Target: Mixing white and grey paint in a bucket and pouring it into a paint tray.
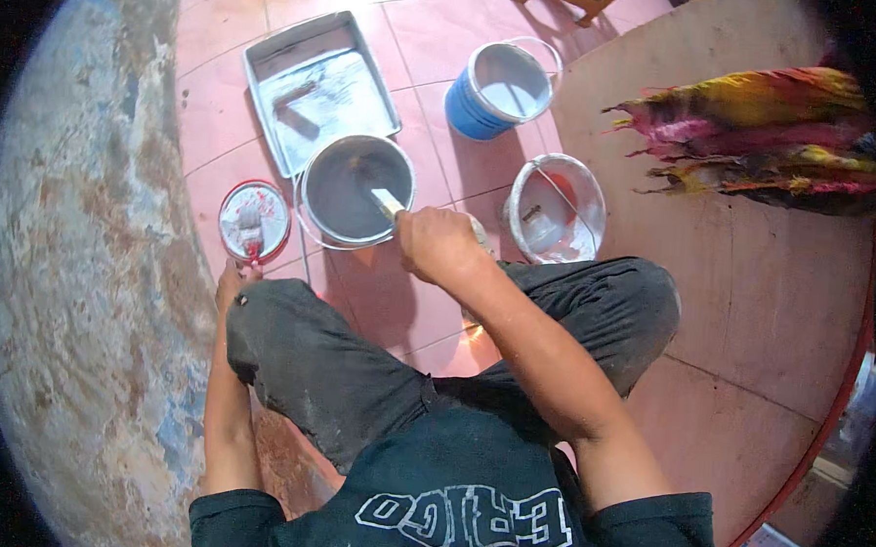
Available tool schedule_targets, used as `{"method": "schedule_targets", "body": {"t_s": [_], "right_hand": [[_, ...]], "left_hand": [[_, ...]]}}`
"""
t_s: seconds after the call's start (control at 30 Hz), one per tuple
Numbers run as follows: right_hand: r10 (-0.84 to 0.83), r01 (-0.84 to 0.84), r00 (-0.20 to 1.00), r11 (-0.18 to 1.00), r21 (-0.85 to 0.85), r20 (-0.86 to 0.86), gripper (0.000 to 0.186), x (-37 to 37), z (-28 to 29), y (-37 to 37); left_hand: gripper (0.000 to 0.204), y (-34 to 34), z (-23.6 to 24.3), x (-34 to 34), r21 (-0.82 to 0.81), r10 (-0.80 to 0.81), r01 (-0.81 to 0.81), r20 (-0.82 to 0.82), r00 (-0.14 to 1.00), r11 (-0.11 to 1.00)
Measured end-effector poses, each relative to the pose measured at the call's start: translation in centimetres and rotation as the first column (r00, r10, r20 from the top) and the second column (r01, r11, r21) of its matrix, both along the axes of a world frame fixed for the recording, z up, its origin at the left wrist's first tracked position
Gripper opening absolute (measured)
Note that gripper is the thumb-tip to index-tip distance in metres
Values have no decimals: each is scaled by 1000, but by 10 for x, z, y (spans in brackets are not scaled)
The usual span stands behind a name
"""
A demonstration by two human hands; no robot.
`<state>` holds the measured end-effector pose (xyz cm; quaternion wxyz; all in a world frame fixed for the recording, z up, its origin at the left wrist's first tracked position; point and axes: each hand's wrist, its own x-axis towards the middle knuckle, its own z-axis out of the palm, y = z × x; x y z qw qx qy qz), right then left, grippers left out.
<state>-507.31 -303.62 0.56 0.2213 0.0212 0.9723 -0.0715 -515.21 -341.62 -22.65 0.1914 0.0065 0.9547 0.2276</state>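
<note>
My right hand point(441, 246) is closed around a flat pale stick point(386, 203), its far end over the opening of a grey-coated bucket point(326, 186). Grey liquid or coating lines that bucket. At the left, my left hand point(234, 280) is closed at the red handle of a paintbrush point(251, 234), partly hidden behind my knee. The brush's pale, paint-covered bristles rest over a round red-rimmed can point(269, 200) with white smears on top.
Behind the bucket lies a paint tray point(316, 48) holding an L-shaped dark tool. A blue bucket point(472, 114) and a white bucket point(583, 187) stand at the right. Frayed colourful cloth point(748, 121) hangs farther right. A patchy, peeling wall point(88, 219) rises at the left.
</note>
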Motion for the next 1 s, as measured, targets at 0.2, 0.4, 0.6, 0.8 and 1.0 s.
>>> {"method": "schedule_targets", "body": {"t_s": [0.2,0.4,0.6,0.8,1.0], "right_hand": [[-101,103,995,992,-77,21,36,5,26,5],[-207,170,949,972,-164,-239,42,8,76,6],[-239,173,941,948,-268,-239,44,1,126,45],[11,-96,940,968,-234,-340,62,-40,148,54],[-281,215,883,954,-207,-376,32,-7,160,179]], "left_hand": [[36,-1,4,8,161,93,-100,49,994,982],[36,-92,36,-15,193,175,-166,-30,984,967],[22,72,259,-45,119,-43,86,-328,944,989],[11,254,321,-63,253,-434,712,-645,629,655],[23,348,326,-28,602,-334,664,-576,746,444]]}}
